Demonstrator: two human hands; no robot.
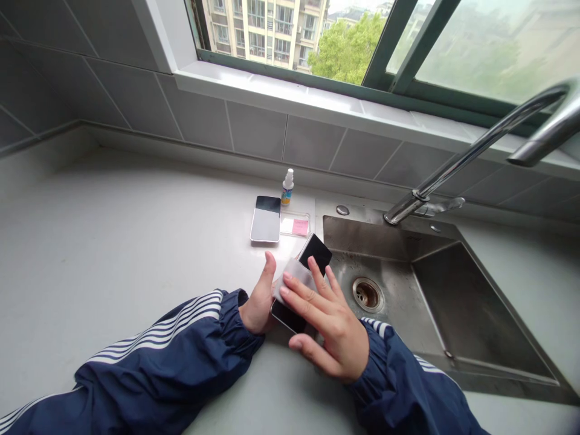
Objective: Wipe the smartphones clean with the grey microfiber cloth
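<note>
Phone (317, 249) is held in the left hand (259, 303), thumb raised clear, beside the sink (376, 240), and could be tipped into it if the cloth (296, 269) is pressed off-centre by the splayed right hand (336, 326).

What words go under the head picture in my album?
Right hand presses a cloth on the phone in the left hand, by the sink.

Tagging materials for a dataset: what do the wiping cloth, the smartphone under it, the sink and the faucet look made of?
Wiping cloth: thin matte fabric, perhaps microfibre; zigzag-cut edge.
Smartphone: front probably glass; smooth, glossy, black.
Sink: likely stainless steel, satin; grey metallic sheen, soft reflections.
Faucet: polished metal, probably chrome-plated; bright, sharp highlights.
</note>
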